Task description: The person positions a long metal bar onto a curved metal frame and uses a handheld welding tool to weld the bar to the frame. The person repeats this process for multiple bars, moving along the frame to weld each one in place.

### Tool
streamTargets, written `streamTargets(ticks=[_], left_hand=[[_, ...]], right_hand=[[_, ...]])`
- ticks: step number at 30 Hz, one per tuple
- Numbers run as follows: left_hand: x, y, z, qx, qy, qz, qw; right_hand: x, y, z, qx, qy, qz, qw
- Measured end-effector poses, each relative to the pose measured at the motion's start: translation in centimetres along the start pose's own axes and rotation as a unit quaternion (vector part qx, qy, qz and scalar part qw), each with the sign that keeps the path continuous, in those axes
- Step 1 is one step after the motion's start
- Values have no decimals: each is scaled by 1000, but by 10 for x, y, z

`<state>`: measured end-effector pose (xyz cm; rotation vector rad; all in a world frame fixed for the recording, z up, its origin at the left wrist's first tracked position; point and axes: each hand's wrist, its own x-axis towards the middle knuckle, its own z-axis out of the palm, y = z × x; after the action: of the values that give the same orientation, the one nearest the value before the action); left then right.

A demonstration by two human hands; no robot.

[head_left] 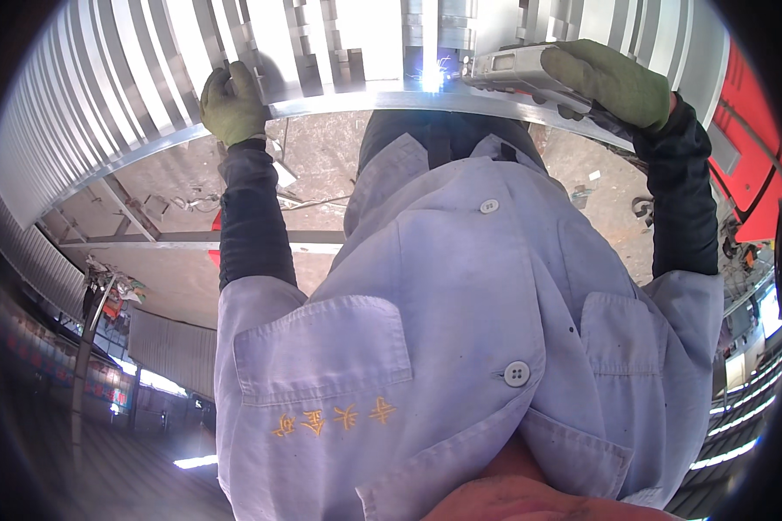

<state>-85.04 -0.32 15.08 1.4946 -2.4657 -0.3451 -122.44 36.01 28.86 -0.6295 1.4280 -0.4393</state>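
My right hand [621,82], in an olive-green glove, is wrapped round the rear of a silver-grey handheld welding gun [517,65]. The gun's tip points left at a glaring blue-white weld spot [432,80], where a bright slat meets the frame bar [347,102]. Sparks fly up from that spot, and the glare hides the joint. Further left, my gloved left hand [235,104] closes its fingers on a metal slat [213,52] just above the same bar. The slats run side by side across a wide, shiny panel.
Red equipment [747,148] stands to the right of the panel. Below on the left, a metal beam [308,239] crosses above the concrete floor [313,161], where scraps and a cable lie. A corrugated metal sheet [172,347] is further off at the left.
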Motion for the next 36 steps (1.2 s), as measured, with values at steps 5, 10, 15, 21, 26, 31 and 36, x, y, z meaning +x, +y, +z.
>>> streamTargets(ticks=[5, 10, 15, 21, 26, 31, 36], left_hand=[[0, 4, -4, 1, -18, -3, 1000], [0, 4, -4, 1, -25, -9, 1000], [0, 6, -5, 1, -30, -15, 999], [0, 5, -6, 0, -23, -5, 1000], [1, 6, -4, 1, -17, 7, 1000], [0, 7, -5, -1, -15, -1, 1000], [2, 4, -5, -1, -31, -5, 999]], right_hand=[[2, 3, 1, -37, 28, -37, 998], [-1, -4, 7, 9, 50, -43, 998], [0, -8, 5, 26, 36, -32, 998], [4, 16, 9, 25, 78, -70, 994], [10, 47, 8, 49, 88, -115, 988], [-1, 7, -7, 24, 17, -45, 999], [-20, 36, 4, 11, 106, -78, 991]])
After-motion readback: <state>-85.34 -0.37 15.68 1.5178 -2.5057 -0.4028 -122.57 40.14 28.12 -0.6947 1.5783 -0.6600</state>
